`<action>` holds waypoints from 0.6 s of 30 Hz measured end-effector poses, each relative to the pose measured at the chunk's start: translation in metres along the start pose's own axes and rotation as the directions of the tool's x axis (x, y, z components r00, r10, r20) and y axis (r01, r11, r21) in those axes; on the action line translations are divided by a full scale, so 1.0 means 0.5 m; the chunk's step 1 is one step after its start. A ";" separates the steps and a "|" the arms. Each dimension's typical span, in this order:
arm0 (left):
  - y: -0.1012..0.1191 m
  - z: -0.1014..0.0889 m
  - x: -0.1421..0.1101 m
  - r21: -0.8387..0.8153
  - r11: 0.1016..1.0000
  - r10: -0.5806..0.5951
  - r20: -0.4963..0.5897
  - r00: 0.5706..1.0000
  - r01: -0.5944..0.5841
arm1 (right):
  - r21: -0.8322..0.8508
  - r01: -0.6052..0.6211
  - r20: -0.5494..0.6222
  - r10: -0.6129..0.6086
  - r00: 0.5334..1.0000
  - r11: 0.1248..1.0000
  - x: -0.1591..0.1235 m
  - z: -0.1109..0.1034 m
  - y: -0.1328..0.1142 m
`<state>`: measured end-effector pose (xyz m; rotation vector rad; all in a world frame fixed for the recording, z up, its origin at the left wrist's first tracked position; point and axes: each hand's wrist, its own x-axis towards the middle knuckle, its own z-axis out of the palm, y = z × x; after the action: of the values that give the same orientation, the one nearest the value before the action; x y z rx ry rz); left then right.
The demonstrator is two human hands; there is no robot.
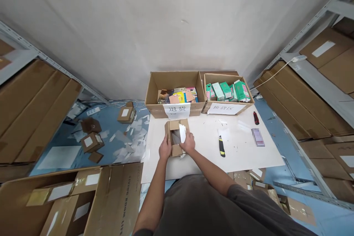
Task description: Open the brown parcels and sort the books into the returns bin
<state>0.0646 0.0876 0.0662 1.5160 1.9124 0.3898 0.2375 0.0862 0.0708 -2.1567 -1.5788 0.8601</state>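
A small cardboard box (174, 125) lies on the white table (204, 162) with its top flaps apart, showing a greyish inside. My left hand (165, 148) grips its left side, fingers along the outer wall. On the right side, my right hand (188, 142) is closed at the flap, beside a white label or paper (182, 132); its exact fingertip contact is hard to see. To the right of the hands rests a yellow-and-black utility knife (221, 146).
Behind stand a carton (155, 108) of books and packets and another (206, 108) of green-and-white boxes, both with handwritten signs. A red-and-black cutter (256, 118) and a blurred purple item (258, 137) lie right. An open large carton (118, 199) stands lower left; shelves flank both sides.
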 end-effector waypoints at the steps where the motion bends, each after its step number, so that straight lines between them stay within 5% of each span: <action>1: 0.004 -0.004 0.005 0.032 0.999 0.006 -0.001 1.000 -0.006 | 0.064 0.008 0.006 -0.009 1.000 0.998 0.004 -0.006 0.008; 7: 0.051 0.003 0.037 0.308 0.943 0.127 0.022 0.992 -0.128 | 0.499 -0.056 0.096 0.009 0.995 0.865 0.016 -0.077 0.121; 14: 0.012 -0.034 0.066 0.164 0.962 0.177 0.228 0.957 -0.217 | 0.160 -0.254 -0.048 0.264 0.963 0.954 0.001 -0.094 0.171; 18: -0.033 -0.048 0.039 0.142 0.929 0.266 0.385 0.884 -0.342 | -0.081 -0.090 -0.267 0.065 0.961 0.993 -0.010 -0.078 0.130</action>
<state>0.0344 0.1052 0.0680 1.8889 1.4626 0.0366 0.3097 0.0632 0.0637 -2.2998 -1.4340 0.5021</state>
